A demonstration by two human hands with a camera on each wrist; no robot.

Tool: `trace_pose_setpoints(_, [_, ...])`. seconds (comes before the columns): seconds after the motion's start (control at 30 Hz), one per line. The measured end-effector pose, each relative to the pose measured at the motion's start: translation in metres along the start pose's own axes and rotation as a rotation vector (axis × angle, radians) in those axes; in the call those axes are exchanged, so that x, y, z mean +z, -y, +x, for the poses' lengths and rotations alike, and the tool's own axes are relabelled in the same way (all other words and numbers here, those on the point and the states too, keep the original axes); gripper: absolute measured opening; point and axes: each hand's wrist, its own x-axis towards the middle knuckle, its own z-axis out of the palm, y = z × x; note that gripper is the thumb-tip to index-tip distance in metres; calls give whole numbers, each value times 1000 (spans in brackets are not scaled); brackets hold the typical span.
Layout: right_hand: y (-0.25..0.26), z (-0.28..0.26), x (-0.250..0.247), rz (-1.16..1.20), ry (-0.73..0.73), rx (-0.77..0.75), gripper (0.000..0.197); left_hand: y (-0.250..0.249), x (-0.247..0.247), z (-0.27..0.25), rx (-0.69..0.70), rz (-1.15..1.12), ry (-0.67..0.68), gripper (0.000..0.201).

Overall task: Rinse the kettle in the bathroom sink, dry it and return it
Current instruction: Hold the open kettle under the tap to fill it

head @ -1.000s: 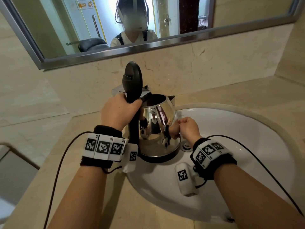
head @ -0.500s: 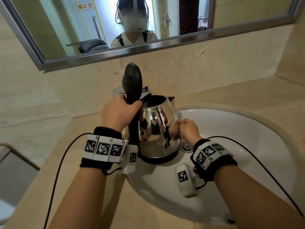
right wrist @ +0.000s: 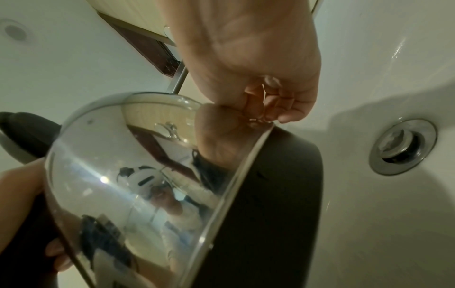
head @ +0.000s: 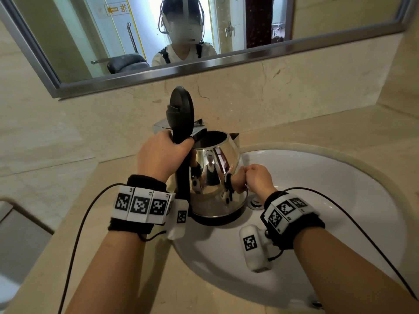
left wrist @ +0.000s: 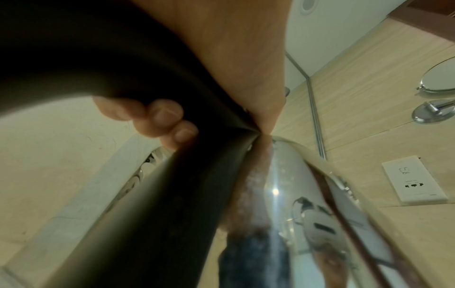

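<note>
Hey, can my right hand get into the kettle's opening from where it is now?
Probably yes. The lid stands flipped up, leaving the kettle mouth uncovered, and the right hand sits curled against the kettle's side just below. The left hand holds the handle, away from the opening.

Mirror-polished steel kettle (head: 217, 175) with matt black plastic handle (head: 182, 168); glossy white ceramic sink (head: 328, 200).
</note>
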Motion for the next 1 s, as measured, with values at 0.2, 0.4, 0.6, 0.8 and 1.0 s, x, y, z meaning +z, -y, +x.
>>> trace_pose_setpoints(0.2, [-1, 1, 1, -8, -10, -13, 34, 0, 0, 0, 2, -4, -3, 28])
trace_pose_setpoints(0.4, [-2, 2, 2, -4, -12, -12, 35, -1, -1, 0, -3, -9, 1, 29])
trace_pose_setpoints(0.6, [-3, 3, 0, -5, 3, -11, 34, -1, -1, -1, -10, -9, 11, 30])
trace_pose_setpoints(0.8, [-4, 5, 2, 2, -7, -10, 34, -3, -2, -2, -14, -13, 16, 28])
trace_pose_setpoints(1.0, [-3, 4, 2, 3, 0, 3, 34, -4, -3, -3, -20, -27, 17, 28])
